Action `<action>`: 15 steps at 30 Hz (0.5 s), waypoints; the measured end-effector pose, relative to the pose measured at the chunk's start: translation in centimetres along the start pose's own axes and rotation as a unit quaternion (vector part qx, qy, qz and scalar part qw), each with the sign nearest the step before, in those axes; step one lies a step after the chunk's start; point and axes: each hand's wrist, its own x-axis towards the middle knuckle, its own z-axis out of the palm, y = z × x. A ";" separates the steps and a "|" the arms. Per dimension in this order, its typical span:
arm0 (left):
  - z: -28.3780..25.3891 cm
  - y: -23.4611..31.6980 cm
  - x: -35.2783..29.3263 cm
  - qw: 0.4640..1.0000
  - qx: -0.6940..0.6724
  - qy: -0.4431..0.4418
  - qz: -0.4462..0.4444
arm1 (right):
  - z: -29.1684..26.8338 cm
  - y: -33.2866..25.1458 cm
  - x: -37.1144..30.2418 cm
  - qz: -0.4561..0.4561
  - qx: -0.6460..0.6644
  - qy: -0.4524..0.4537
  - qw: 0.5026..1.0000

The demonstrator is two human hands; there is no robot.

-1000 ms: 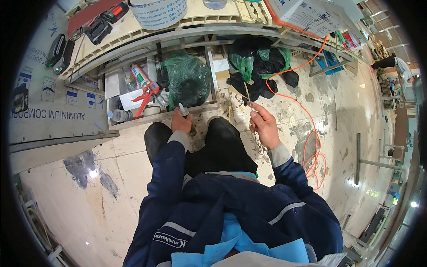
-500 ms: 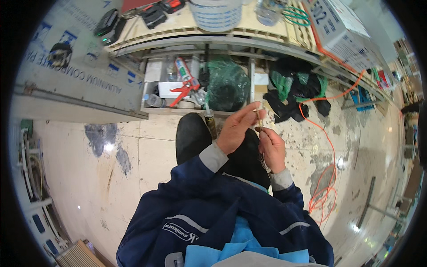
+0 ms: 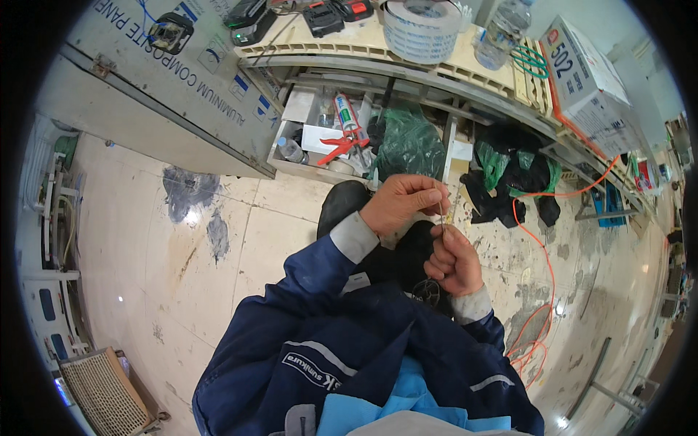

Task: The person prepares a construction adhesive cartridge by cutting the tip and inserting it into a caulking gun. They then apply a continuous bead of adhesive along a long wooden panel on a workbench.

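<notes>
In front of my knees, both hands are pinched on a thin wire (image 3: 441,212), which runs nearly upright between them. My left hand (image 3: 398,208) grips its upper part between thumb and fingertips. Just below and to the right, my right hand (image 3: 456,263) pinches the lower part, its other fingers curled in. Thin loops of what looks like wire (image 3: 427,292) hang under my right hand against my dark trousers. The wire's ends are too small or too hidden by the fingers to make out.
An open drawer ahead holds a red caulking gun (image 3: 343,147), a plastic bottle (image 3: 292,150) and a green plastic bag (image 3: 408,142). On the bench stand a tape roll (image 3: 420,33) and a white box (image 3: 589,80). An orange cord (image 3: 550,269) trails across the floor at right.
My view has shifted, so the bench and drawer sit farther right. Both hands remain pinched; my right hand has turned, its curled fingers now showing, and the wire between the hands shows more plainly.
</notes>
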 end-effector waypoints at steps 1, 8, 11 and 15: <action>0.1 0.1 -0.2 1.000 0.019 -0.016 0.002 | 0.0 0.0 0.1 -0.003 -0.008 0.011 1.000; 1.5 0.5 -0.2 0.998 0.004 0.056 0.037 | 0.8 0.6 1.6 -0.340 -0.509 0.169 0.772; 2.0 0.8 -0.2 0.992 0.011 0.122 0.004 | 1.4 0.6 1.6 -0.397 -0.585 0.198 0.679; 1.8 0.8 0.1 0.981 0.019 0.190 0.016 | 2.2 0.1 1.2 -0.431 -0.660 0.212 0.577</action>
